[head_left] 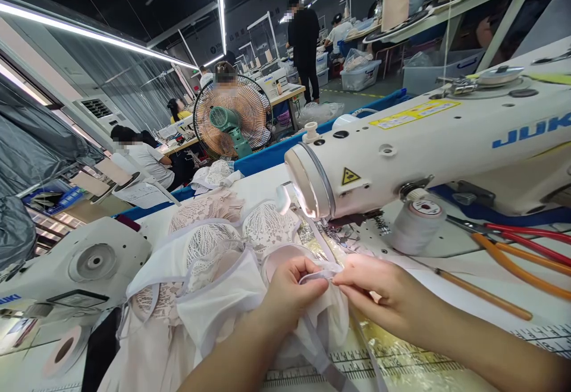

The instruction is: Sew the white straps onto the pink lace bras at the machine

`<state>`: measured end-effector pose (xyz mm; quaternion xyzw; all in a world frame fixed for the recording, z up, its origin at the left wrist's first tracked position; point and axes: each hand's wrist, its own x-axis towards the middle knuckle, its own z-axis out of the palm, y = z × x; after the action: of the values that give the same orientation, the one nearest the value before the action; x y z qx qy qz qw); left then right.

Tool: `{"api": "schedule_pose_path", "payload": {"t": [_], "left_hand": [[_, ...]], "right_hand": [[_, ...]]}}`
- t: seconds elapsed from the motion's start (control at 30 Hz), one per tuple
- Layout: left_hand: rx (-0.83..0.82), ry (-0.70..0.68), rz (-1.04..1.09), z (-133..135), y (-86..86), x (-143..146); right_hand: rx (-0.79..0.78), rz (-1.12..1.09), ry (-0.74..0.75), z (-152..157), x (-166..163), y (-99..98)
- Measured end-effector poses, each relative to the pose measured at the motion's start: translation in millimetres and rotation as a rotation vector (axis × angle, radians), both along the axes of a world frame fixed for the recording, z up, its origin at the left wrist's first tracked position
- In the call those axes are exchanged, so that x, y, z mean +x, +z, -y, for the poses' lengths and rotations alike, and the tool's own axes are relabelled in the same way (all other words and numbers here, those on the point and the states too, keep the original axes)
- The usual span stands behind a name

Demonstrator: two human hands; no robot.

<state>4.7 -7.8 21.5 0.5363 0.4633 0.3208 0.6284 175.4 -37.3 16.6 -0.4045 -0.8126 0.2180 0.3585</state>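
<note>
My left hand (292,291) is closed, thumb against fingers, on the edge of a pale bra (328,311) with a light lavender strap. Close beside it, my right hand (379,288) pinches the same narrow strap end between thumb and fingertips. Both hands meet just below the head of a white sewing machine (307,181). Lavender straps (319,350) hang down from the hands over the table edge. More white lace bras (209,246) lie joined in a heap to the left of my left hand.
A grey thread spool (419,225) stands under the machine arm. Right of it lie orange-handled scissors (517,261), red-handled pliers (526,240) and a wooden-handled awl (486,297). A printed ruler (410,356) runs along the front. Behind are a large fan (232,118) and several people.
</note>
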Motion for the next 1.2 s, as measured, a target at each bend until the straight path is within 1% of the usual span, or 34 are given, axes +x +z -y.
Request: {"api": "schedule_pose_path", "payload": {"t": [0.17,0.37,0.43,0.53,0.7,0.83,1.03,1.2], "left_hand": [[0.008,-0.008,-0.004,0,-0.1,0],[0.011,-0.013,-0.015,-1,-1.8,-1],[0.034,-0.013,-0.039,-1,-2.9,-1],[0.122,-0.016,-0.101,-1,-3.2,0],[0.34,-0.019,-0.253,0,-4.0,-1],[0.53,-0.013,-0.343,1,-11.1,-2],[1.001,-0.002,-0.524,3,-19.6,-6],[1.371,0.029,-0.731,7,-16.8,-6]], "right_hand": [[0.001,-0.036,-0.018,0,-1,-0.5],[-0.009,0.018,-0.014,0,0,-0.8],[-0.006,0.043,-0.013,-1,0,-0.9],[0.003,0.044,-0.018,0,0,-1.2],[0.003,0.073,-0.049,1,-2,-1.5],[-0.024,0.071,-0.059,1,-5,-2.4],[-0.062,0.065,-0.063,1,-10,-8.1],[-0.08,0.008,-0.062,3,-16,-15.8]]}}
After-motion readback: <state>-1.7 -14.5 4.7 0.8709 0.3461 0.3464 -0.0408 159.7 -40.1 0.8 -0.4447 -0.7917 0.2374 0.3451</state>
